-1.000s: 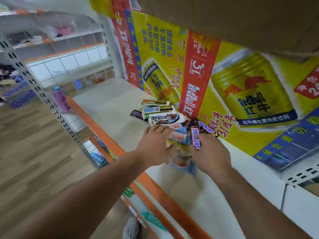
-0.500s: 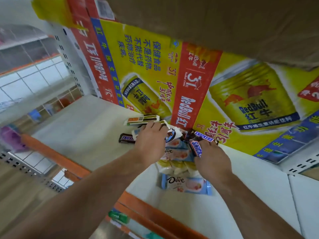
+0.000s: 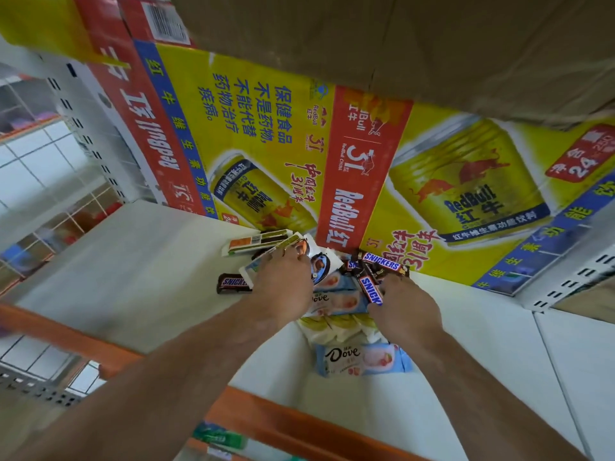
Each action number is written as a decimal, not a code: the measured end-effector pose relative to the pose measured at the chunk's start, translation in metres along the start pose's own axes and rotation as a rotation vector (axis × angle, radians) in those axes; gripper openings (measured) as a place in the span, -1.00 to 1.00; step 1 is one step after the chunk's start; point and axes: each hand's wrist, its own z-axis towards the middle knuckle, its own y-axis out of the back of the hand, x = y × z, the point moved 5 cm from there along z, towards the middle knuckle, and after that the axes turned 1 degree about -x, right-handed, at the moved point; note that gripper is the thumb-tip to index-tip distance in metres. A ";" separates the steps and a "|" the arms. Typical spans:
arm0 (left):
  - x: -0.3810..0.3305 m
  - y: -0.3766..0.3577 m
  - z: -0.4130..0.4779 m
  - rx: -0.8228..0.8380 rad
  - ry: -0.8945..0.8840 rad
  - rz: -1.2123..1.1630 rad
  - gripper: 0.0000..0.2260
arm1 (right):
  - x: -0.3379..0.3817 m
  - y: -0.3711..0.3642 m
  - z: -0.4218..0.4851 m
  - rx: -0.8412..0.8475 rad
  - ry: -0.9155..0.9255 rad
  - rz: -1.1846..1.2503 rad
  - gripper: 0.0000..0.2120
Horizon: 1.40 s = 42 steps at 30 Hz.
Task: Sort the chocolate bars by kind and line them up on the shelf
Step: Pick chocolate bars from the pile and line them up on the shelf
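Note:
A jumbled heap of chocolate bars lies on the white shelf (image 3: 139, 261) against a yellow Red Bull carton. My left hand (image 3: 283, 287) rests palm down on the heap, fingers curled over a white bar (image 3: 266, 261). My right hand (image 3: 399, 311) grips a brown Snickers bar (image 3: 371, 289) by its near end. Another Snickers bar (image 3: 382, 262) lies behind it and one (image 3: 231, 283) lies left of the heap. Pale blue Dove bars (image 3: 361, 359) sit nearest me, one (image 3: 336, 302) between my hands. A white bar with an orange patch (image 3: 256, 242) lies at the back.
The Red Bull carton (image 3: 332, 154) stands as a wall behind the heap, with a brown cardboard box (image 3: 399, 41) overhead. The shelf's orange front edge (image 3: 266, 414) runs below my arms. A perforated upright (image 3: 86, 128) stands at the left.
The view has moved closer to the shelf. My left hand has slid farther back over the white bars. My right hand keeps its hold on the Snickers bar.

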 end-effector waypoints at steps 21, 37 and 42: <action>-0.045 0.031 -0.030 0.283 0.339 -1.082 -0.71 | -0.067 0.035 -0.039 0.283 -0.048 0.941 -0.82; -0.149 0.032 -0.121 0.427 0.363 -1.551 -0.57 | -0.159 0.059 -0.122 0.309 0.000 1.023 -0.77; -0.170 0.046 -0.144 0.448 0.237 -1.542 -0.55 | -0.174 0.071 -0.160 0.231 -0.044 1.019 -0.78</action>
